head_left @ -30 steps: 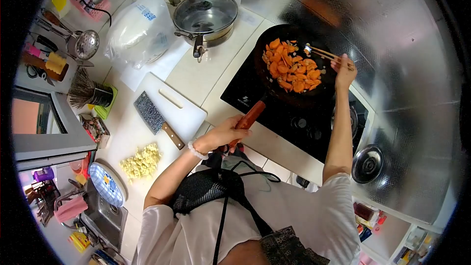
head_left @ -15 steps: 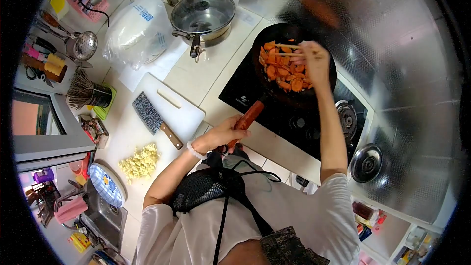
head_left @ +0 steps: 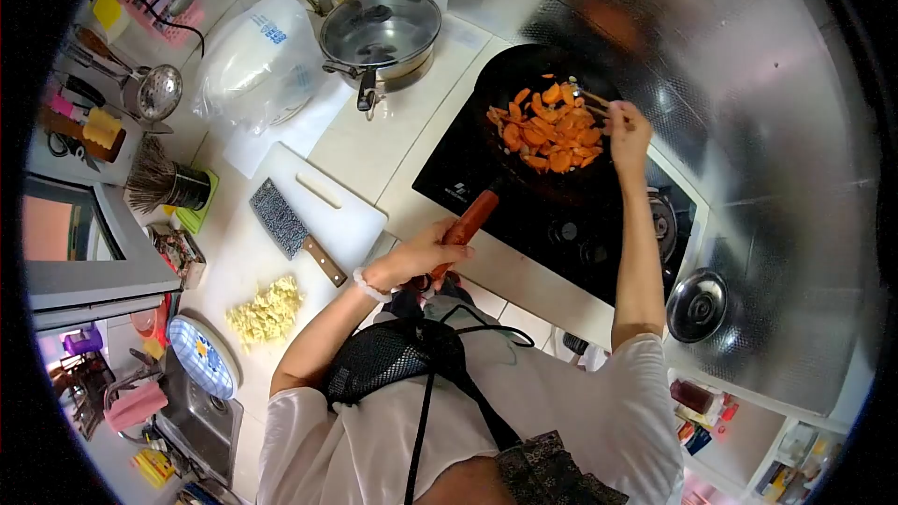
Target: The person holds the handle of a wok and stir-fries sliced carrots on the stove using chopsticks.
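My left hand (head_left: 428, 252) is wrapped round the reddish wooden handle (head_left: 470, 217) of a black wok (head_left: 500, 70) on the cooktop. Inside the wok lies a pile of orange carrot slices (head_left: 552, 131). Above the wok's right side, my right hand (head_left: 629, 131) pinches a pair of wooden chopsticks (head_left: 597, 103), whose tips reach in among the slices at the pile's upper right. A beaded bracelet (head_left: 370, 288) circles my left wrist.
On the counter left of the cooktop (head_left: 449, 154), a cleaver (head_left: 285, 220) and chopped pale yellow pieces (head_left: 266, 310) lie on a white cutting board (head_left: 360, 215). Behind stand a lidded pot (head_left: 383, 33) and a plastic-wrapped bundle (head_left: 257, 65). A blue-patterned plate (head_left: 201, 355) sits by the sink (head_left: 201, 421).
My right hand has moved right and slightly down with the chopsticks, from over the carrots to the wok's right side. The slices have shifted. My left hand keeps its grip on the handle.
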`<state>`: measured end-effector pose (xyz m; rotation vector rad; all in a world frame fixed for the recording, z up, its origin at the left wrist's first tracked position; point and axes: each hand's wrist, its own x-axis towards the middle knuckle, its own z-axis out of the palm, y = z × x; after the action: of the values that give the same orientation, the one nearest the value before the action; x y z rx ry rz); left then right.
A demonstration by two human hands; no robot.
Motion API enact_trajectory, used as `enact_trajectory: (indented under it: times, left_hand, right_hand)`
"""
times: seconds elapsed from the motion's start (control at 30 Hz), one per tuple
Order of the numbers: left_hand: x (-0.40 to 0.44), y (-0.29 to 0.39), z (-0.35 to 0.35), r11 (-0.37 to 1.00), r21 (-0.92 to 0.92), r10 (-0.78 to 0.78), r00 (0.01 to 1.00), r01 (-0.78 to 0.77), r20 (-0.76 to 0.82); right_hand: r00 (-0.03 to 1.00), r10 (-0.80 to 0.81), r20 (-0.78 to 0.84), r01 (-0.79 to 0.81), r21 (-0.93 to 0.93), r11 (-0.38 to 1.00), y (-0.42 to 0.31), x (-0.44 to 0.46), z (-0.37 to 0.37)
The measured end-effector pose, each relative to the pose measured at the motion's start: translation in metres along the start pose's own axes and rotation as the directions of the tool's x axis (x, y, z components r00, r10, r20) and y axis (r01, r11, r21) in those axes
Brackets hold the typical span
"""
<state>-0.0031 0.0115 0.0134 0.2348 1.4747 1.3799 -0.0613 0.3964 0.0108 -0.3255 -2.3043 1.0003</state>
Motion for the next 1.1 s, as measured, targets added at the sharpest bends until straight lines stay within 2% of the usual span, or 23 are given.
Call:
enact_trajectory:
  times: [0.1, 0.13, 0.17, 0.23, 0.3, 0.37, 0.4, 0.43, 0.5, 0.57, 0.6, 0.63, 0.73, 0.8, 0.83, 0.9, 0.93, 0.97, 1.03, 1.07, 1.1]
  left_hand:
    - [0.001, -0.003, -0.002, 1.0, -0.007, 0.019, 1.0, -0.019, 0.011]
    - [0.001, -0.004, -0.002, 1.0, -0.012, 0.028, 0.999, -0.028, 0.015]
    - [0.001, -0.004, -0.001, 0.999, -0.016, 0.037, 0.999, -0.036, 0.021]
    - [-0.002, 0.0, -0.001, 1.0, -0.017, 0.009, 1.0, -0.009, 0.022]
    - [-0.001, 0.002, 0.0, 1.0, -0.018, -0.016, 1.0, 0.017, 0.025]
    - [-0.001, 0.001, 0.0, 1.0, -0.018, 0.007, 1.0, -0.006, 0.03]
    - [-0.001, 0.001, 0.0, 1.0, -0.016, 0.006, 0.999, -0.005, 0.033]
    - [-0.001, 0.001, 0.0, 1.0, -0.005, 0.0, 1.0, 0.0, 0.027]
    - [0.0, 0.0, -0.001, 1.0, 0.01, -0.004, 1.0, 0.004, 0.021]
    - [0.0, -0.003, -0.001, 1.0, -0.019, 0.017, 1.0, -0.016, 0.023]
    - [-0.001, -0.001, 0.0, 1.0, -0.017, 0.018, 1.0, -0.018, 0.023]
    - [-0.002, 0.003, 0.001, 1.0, -0.005, 0.007, 1.0, -0.007, 0.02]
    - [-0.002, 0.002, 0.0, 1.0, 0.012, 0.012, 1.0, -0.012, 0.02]
    - [-0.001, 0.001, 0.001, 0.999, 0.022, 0.028, 0.999, -0.029, 0.03]
    - [-0.001, 0.002, 0.002, 1.0, 0.013, 0.016, 1.0, -0.016, 0.022]
    - [-0.001, 0.002, 0.002, 1.0, 0.004, 0.004, 1.0, -0.004, 0.012]
    - [-0.001, 0.002, 0.001, 1.0, -0.011, 0.001, 1.0, -0.001, 0.017]
    - [-0.001, 0.001, 0.0, 1.0, -0.027, -0.003, 1.0, 0.003, 0.021]
    - [-0.004, 0.003, 0.001, 1.0, -0.018, -0.011, 1.0, 0.011, 0.01]
    - [-0.005, 0.004, 0.001, 1.0, -0.012, -0.016, 1.0, 0.016, -0.002]
    - [-0.005, 0.003, 0.0, 1.0, -0.02, -0.014, 1.0, 0.014, -0.01]
  right_hand:
    - [0.993, 0.07, 0.099, -0.093, 0.25, 0.964, 0.019, -0.021, 0.016]
    - [0.974, 0.124, 0.191, -0.19, 0.381, 0.905, -0.003, -0.03, 0.013]
    - [0.974, 0.127, 0.189, -0.192, 0.382, 0.904, -0.024, -0.034, 0.005]
    - [0.924, 0.164, 0.345, -0.262, 0.259, 0.93, -0.056, -0.039, -0.009]
    - [0.928, 0.162, 0.336, -0.264, 0.284, 0.922, -0.073, -0.05, -0.012]
    - [0.949, 0.108, 0.297, -0.223, 0.387, 0.895, -0.091, -0.063, -0.008]
    - [0.929, 0.14, 0.344, -0.303, 0.482, 0.822, -0.096, -0.071, -0.002]
    - [0.926, 0.094, 0.364, -0.26, 0.439, 0.86, -0.085, -0.075, 0.007]
    - [0.935, 0.14, 0.324, -0.252, 0.335, 0.908, -0.066, -0.075, 0.011]
    - [0.955, 0.234, 0.184, -0.276, 0.253, 0.927, -0.036, -0.065, 0.006]
    - [0.95, 0.27, 0.158, -0.309, 0.348, 0.885, -0.028, -0.058, -0.003]
    - [0.956, 0.253, 0.146, -0.283, 0.251, 0.926, -0.028, -0.049, -0.015]
    - [0.952, 0.294, 0.086, -0.306, 0.288, 0.907, -0.05, -0.04, -0.039]
    - [0.964, 0.265, 0.037, -0.254, 0.436, 0.864, -0.058, -0.036, -0.035]
    - [0.972, 0.234, 0.011, -0.214, 0.449, 0.868, -0.052, -0.035, -0.027]
    - [0.985, 0.169, 0.021, -0.162, 0.414, 0.896, -0.044, -0.032, -0.01]
    - [0.981, 0.191, -0.005, -0.18, 0.319, 0.93, -0.037, -0.029, 0.001]
    - [0.984, 0.175, 0.043, -0.18, 0.324, 0.929, -0.031, -0.032, 0.007]
    - [0.997, 0.021, 0.075, -0.031, 0.135, 0.99, -0.021, -0.04, 0.011]
    - [0.99, 0.107, 0.095, -0.123, 0.173, 0.977, 0.006, -0.038, 0.018]
    - [0.968, 0.2, 0.152, -0.241, 0.348, 0.906, -0.028, -0.042, 0.01]
